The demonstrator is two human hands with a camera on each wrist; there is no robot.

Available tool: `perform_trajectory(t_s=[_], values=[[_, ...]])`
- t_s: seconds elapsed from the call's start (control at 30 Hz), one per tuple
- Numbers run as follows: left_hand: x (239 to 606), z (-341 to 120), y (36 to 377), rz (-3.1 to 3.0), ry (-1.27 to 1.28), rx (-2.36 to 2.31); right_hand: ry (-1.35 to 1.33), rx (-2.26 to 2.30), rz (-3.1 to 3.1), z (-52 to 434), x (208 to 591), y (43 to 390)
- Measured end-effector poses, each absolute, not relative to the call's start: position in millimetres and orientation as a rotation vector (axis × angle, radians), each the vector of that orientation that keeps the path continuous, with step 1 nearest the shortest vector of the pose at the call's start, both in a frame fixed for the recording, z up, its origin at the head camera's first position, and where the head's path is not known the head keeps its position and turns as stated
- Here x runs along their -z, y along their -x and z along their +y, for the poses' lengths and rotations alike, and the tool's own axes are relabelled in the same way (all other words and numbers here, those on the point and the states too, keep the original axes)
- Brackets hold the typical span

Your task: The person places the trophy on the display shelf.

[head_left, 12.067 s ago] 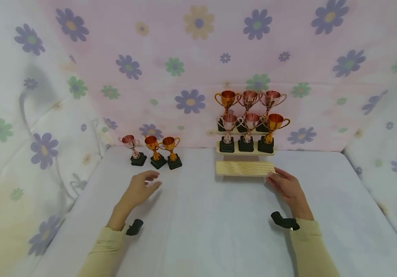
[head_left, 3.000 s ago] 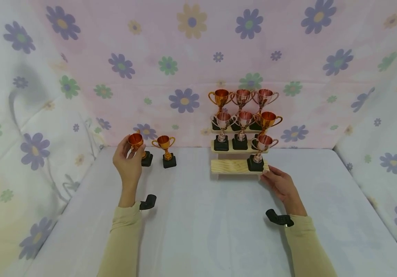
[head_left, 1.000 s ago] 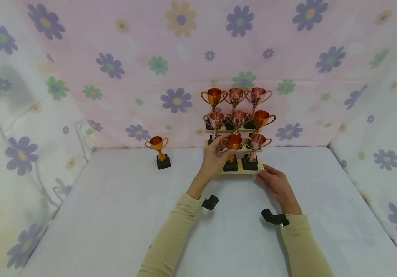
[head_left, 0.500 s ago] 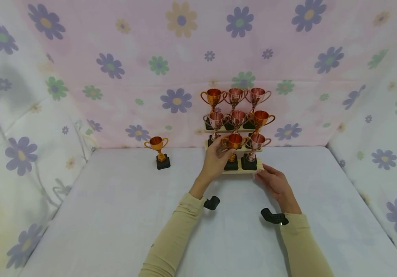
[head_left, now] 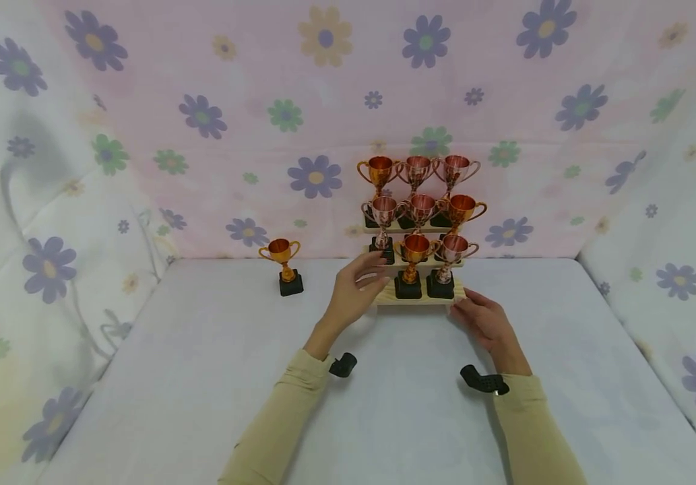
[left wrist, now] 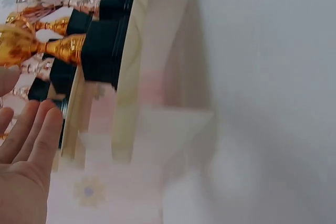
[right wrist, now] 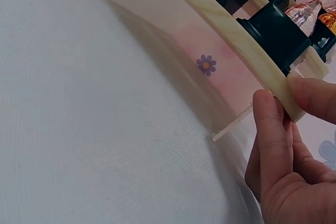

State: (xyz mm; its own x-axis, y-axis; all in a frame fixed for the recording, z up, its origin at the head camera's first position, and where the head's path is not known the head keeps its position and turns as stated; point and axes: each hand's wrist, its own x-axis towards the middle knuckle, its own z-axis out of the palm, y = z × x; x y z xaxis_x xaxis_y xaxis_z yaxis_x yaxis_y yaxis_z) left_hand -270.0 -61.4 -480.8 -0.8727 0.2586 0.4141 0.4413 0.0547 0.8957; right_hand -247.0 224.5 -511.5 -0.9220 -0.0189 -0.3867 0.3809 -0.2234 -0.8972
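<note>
My left hand (head_left: 354,293), empty, hovers at the left end of a three-step wooden display stand (head_left: 384,294), fingers apart. Close to its fingertips, a gold trophy cup (head_left: 416,250) on a black base stands mid-way along the lowest step. To that cup's right is a rose-gold trophy cup (head_left: 453,250). The right hand (right wrist: 286,156) pinches the right end of the lowest step between thumb and fingers. The two upper steps carry rows of gold and rose-gold cups, all upright. Another gold trophy (head_left: 281,252) stands alone on the table, left of the stand.
A white cloth covers the table (head_left: 202,377). Flower-printed fabric (head_left: 238,175) hangs behind and at both sides. Clear supports (left wrist: 168,129) hold up the lowest step. The left part of that step is bare wood.
Earlier, the left hand carried a gold trophy from the table to the lowest step. Within the last half second it has let go and drawn back left. The right hand keeps its grip.
</note>
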Motion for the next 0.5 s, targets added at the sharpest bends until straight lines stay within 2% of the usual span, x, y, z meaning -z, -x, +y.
perform_trajectory(t_s=[0.5], values=[[489.8, -190.0, 246.3, -2.667, 0.586, 1.54, -0.42, 2.277, 1.736, 223.3, 509.9, 247.0]])
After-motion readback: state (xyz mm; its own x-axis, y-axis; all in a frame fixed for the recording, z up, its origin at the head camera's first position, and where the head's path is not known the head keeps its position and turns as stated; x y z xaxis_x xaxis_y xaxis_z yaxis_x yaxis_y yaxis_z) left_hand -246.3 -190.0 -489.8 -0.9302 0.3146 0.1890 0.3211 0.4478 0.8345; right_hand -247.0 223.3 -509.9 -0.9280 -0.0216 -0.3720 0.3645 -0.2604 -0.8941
